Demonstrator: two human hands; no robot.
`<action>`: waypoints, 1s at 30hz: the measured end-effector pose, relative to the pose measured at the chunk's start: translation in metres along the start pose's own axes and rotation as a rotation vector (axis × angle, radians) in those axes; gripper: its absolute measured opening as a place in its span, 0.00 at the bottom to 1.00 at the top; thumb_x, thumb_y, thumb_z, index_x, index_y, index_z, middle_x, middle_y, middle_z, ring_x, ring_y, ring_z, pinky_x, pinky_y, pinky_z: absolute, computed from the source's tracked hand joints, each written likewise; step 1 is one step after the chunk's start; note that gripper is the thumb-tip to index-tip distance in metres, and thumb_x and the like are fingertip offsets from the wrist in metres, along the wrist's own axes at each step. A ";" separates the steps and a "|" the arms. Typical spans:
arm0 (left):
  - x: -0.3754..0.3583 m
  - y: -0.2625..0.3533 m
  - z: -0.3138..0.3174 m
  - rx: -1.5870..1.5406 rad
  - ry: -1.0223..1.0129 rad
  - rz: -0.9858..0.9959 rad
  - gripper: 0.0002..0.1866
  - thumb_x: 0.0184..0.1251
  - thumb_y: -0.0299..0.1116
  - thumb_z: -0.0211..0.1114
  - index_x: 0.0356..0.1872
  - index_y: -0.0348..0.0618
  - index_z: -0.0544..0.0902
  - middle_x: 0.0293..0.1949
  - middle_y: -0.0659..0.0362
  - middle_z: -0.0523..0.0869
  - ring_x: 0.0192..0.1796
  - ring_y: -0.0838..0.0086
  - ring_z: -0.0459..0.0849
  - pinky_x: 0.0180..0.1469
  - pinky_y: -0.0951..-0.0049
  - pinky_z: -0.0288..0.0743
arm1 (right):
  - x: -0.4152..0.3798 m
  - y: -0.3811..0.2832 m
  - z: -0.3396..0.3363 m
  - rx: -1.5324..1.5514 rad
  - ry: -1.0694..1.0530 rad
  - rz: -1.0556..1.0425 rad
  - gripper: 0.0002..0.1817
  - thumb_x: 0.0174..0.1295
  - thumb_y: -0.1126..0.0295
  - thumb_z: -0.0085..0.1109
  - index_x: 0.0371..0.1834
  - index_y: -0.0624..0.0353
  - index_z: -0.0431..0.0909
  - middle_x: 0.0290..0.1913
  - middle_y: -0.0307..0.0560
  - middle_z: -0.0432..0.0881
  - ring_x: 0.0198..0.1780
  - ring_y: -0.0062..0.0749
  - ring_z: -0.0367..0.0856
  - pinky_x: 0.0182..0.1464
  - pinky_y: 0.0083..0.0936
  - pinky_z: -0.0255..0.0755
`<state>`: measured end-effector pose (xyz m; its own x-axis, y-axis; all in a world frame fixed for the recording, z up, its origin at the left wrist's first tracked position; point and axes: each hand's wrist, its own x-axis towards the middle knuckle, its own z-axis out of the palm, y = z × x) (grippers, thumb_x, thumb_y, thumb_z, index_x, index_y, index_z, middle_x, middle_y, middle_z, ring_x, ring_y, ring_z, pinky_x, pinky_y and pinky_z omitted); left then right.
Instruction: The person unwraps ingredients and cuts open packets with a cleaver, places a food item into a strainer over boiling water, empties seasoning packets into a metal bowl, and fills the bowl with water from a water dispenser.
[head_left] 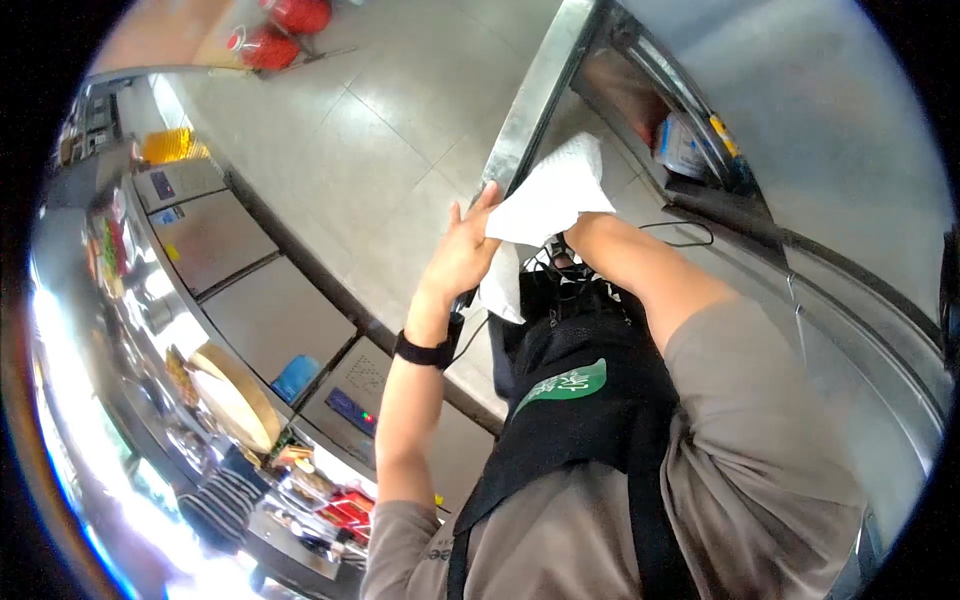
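Note:
White paper or thin cloth (553, 195) spans the gap between my hands, and a second flap of it hangs below. My left hand (466, 250), with a black band on its wrist, holds its left side; two fingers stretch out beside the metal counter edge (525, 115), while the others are partly covered. At the sheet's right side is my right hand (578, 228), its fingers hidden behind the white material. Both hands are in front of my black apron (590, 400), which bears a green patch.
Cabinets (275, 320) and a counter with a round wooden board (238, 395) line the left. A person in a striped top (222, 505) is at lower left. Red containers (265, 45) stand at the top. A cable (690, 243) lies to the right.

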<state>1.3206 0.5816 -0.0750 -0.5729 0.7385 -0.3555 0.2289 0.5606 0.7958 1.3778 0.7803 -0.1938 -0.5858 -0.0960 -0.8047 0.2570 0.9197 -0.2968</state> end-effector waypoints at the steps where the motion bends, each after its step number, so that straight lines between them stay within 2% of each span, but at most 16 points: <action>1: 0.000 0.001 -0.001 0.022 -0.007 0.005 0.21 0.73 0.35 0.51 0.65 0.45 0.73 0.70 0.52 0.68 0.78 0.63 0.53 0.75 0.42 0.33 | 0.002 -0.003 0.001 0.003 -0.001 0.001 0.19 0.59 0.66 0.54 0.52 0.58 0.81 0.53 0.56 0.82 0.52 0.51 0.82 0.55 0.39 0.74; 6: 0.003 0.005 0.002 0.144 0.008 0.039 0.21 0.73 0.34 0.52 0.65 0.46 0.73 0.68 0.52 0.71 0.78 0.65 0.52 0.75 0.41 0.29 | 0.014 -0.014 -0.005 0.004 -0.021 0.007 0.19 0.59 0.66 0.54 0.52 0.57 0.81 0.53 0.56 0.82 0.52 0.51 0.82 0.55 0.39 0.74; 8: 0.005 0.011 0.002 0.091 -0.050 -0.048 0.20 0.74 0.34 0.50 0.64 0.42 0.73 0.73 0.47 0.62 0.78 0.60 0.49 0.76 0.46 0.25 | 0.019 -0.012 -0.012 -0.009 -0.038 0.001 0.19 0.59 0.65 0.54 0.53 0.57 0.81 0.53 0.56 0.82 0.52 0.51 0.82 0.55 0.39 0.74; 13: 0.004 0.004 0.007 0.055 -0.025 -0.068 0.20 0.75 0.35 0.50 0.65 0.43 0.73 0.73 0.47 0.62 0.79 0.65 0.47 0.76 0.46 0.24 | 0.025 -0.002 -0.024 -0.063 -0.107 -0.012 0.19 0.59 0.65 0.54 0.53 0.56 0.81 0.53 0.56 0.82 0.52 0.51 0.81 0.55 0.40 0.74; 17: 0.003 0.012 0.010 0.082 0.002 -0.089 0.21 0.74 0.34 0.50 0.65 0.43 0.73 0.73 0.48 0.60 0.79 0.65 0.47 0.76 0.47 0.25 | 0.017 0.009 -0.029 -0.113 -0.158 -0.035 0.19 0.59 0.64 0.54 0.53 0.55 0.81 0.53 0.56 0.82 0.52 0.51 0.81 0.55 0.40 0.73; 22: 0.004 0.008 0.014 0.100 0.008 -0.127 0.22 0.74 0.35 0.50 0.67 0.47 0.71 0.75 0.49 0.56 0.78 0.57 0.50 0.77 0.49 0.28 | -0.006 0.004 -0.027 -0.195 -0.193 -0.084 0.19 0.59 0.64 0.54 0.53 0.54 0.81 0.53 0.56 0.82 0.52 0.51 0.81 0.55 0.40 0.73; 26: 0.006 0.022 0.018 0.255 0.005 -0.132 0.24 0.76 0.42 0.47 0.69 0.50 0.69 0.75 0.49 0.59 0.78 0.60 0.50 0.75 0.41 0.30 | -0.039 0.011 -0.031 -0.247 -0.205 -0.123 0.19 0.59 0.64 0.54 0.53 0.54 0.81 0.53 0.56 0.82 0.52 0.51 0.81 0.55 0.41 0.73; 27: 0.005 0.024 0.024 0.202 0.092 -0.111 0.21 0.73 0.37 0.51 0.65 0.50 0.74 0.70 0.57 0.69 0.79 0.65 0.50 0.74 0.38 0.29 | -0.047 0.014 -0.031 -0.247 -0.185 -0.129 0.19 0.59 0.64 0.54 0.53 0.53 0.81 0.53 0.56 0.82 0.52 0.51 0.81 0.55 0.41 0.73; 28: 0.004 0.025 0.026 0.201 0.104 -0.106 0.21 0.73 0.37 0.51 0.65 0.50 0.74 0.70 0.57 0.69 0.79 0.65 0.50 0.74 0.38 0.29 | -0.055 0.016 -0.030 -0.249 -0.151 -0.142 0.19 0.59 0.63 0.54 0.53 0.53 0.81 0.53 0.57 0.82 0.52 0.51 0.81 0.55 0.41 0.73; 30: -0.002 0.035 0.030 0.218 0.109 -0.101 0.21 0.73 0.38 0.51 0.64 0.50 0.75 0.70 0.56 0.69 0.77 0.63 0.54 0.74 0.38 0.30 | -0.071 0.021 -0.019 -0.229 -0.042 -0.163 0.22 0.54 0.65 0.59 0.55 0.50 0.80 0.52 0.50 0.83 0.53 0.48 0.81 0.53 0.38 0.74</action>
<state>1.3530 0.6109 -0.0612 -0.6800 0.6370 -0.3632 0.3237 0.7052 0.6307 1.4097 0.8135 -0.1329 -0.5719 -0.2606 -0.7778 -0.0208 0.9525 -0.3038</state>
